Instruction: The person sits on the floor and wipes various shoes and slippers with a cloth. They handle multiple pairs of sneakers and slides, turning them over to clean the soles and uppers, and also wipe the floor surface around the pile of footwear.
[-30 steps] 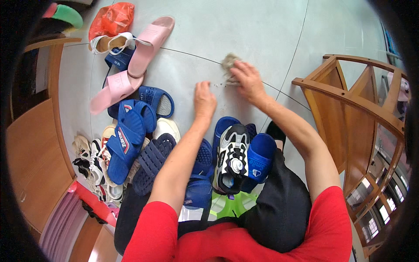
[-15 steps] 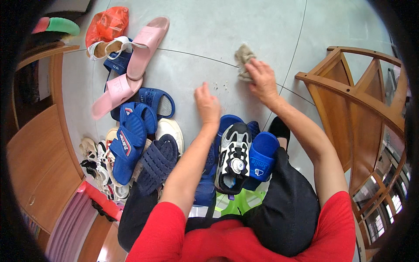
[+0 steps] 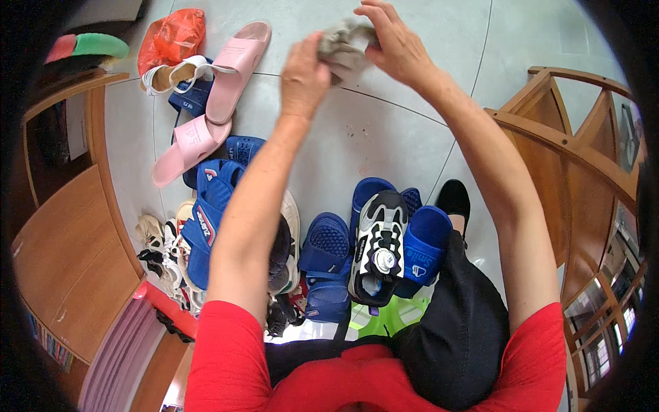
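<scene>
A crumpled grey-beige cloth (image 3: 344, 53) is held up over the tiled floor between my two hands. My left hand (image 3: 304, 77), a little blurred, grips its left side. At the right edge of the cloth is my right hand (image 3: 399, 42), its fingers stretched out and apart and its thumb side against the fabric. Small light and dark crumbs (image 3: 355, 129) lie scattered on the floor below the cloth. Closer to me, a grey, black and white sneaker (image 3: 379, 247) rests beside a blue slide sandal (image 3: 423, 250).
Pink slides (image 3: 237, 72), white-strapped sandals (image 3: 189, 71) and a red plastic bag (image 3: 171, 40) lie at the far left. More shoes pile up beside my left forearm. A wooden cabinet (image 3: 68, 254) stands left, a wooden chair (image 3: 549, 144) lies at right. A bright green plastic piece (image 3: 395, 314) shows below the sneaker.
My right hand has lifted the cloth off the floor, moving it away and left. My left hand has moved away from me and taken hold of the cloth. The view has shifted slightly.
</scene>
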`<action>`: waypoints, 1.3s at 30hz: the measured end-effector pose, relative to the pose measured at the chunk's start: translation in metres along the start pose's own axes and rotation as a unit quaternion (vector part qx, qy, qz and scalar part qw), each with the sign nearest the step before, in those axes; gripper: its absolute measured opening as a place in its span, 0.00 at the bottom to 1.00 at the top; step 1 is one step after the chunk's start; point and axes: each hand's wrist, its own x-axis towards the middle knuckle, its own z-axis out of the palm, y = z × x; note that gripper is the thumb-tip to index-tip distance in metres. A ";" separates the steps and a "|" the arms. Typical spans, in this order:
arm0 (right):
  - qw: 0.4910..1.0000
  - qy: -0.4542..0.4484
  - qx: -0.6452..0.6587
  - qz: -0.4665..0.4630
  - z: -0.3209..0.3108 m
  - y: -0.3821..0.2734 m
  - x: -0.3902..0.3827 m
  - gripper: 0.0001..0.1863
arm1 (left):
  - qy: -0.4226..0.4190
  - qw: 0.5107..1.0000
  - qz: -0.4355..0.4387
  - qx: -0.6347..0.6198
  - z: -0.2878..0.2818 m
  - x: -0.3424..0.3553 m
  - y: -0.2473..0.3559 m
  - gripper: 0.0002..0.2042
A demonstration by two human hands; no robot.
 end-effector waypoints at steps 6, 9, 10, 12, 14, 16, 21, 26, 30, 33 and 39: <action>0.924 -0.218 -0.279 -0.143 0.040 0.012 -0.028 0.23 | -0.101 0.971 -0.010 0.217 -0.024 -0.041 -0.071 0.21; 0.928 -0.198 -0.272 -0.163 0.039 0.020 -0.070 0.23 | -0.147 0.963 -0.071 0.216 -0.020 -0.076 -0.033 0.18; 0.933 -0.208 -0.251 -0.150 0.033 0.018 -0.079 0.23 | -0.152 0.965 -0.088 0.194 -0.019 -0.090 -0.021 0.17; 0.941 -0.216 -0.226 -0.131 0.020 0.014 -0.097 0.22 | -0.163 0.966 -0.138 0.144 -0.012 -0.112 0.012 0.17; 0.944 -0.219 -0.211 -0.126 0.015 0.010 -0.121 0.20 | -0.173 0.965 -0.172 0.101 0.000 -0.135 0.041 0.17; 0.962 -0.200 -0.154 -0.104 0.016 0.005 -0.138 0.18 | -0.187 0.959 -0.211 0.016 0.008 -0.157 0.065 0.19; 0.976 -0.146 -0.145 -0.069 -0.002 0.016 -0.128 0.15 | -0.148 0.951 -0.270 -0.034 -0.006 -0.144 0.080 0.24; 0.953 -0.125 -0.233 -0.146 -0.016 0.022 -0.110 0.18 | -0.113 0.978 -0.106 0.138 -0.032 -0.105 0.051 0.26; 0.940 -0.190 -0.270 -0.090 0.002 0.019 -0.134 0.25 | -0.268 0.944 -0.052 0.185 -0.012 -0.120 0.035 0.24; 0.952 -0.184 -0.240 -0.047 -0.001 0.005 -0.146 0.28 | -0.138 0.972 -0.114 0.152 0.003 -0.141 0.039 0.26; 0.958 -0.192 -0.021 0.210 0.008 -0.029 -0.157 0.25 | -0.166 0.950 -0.249 0.086 0.019 -0.155 0.083 0.38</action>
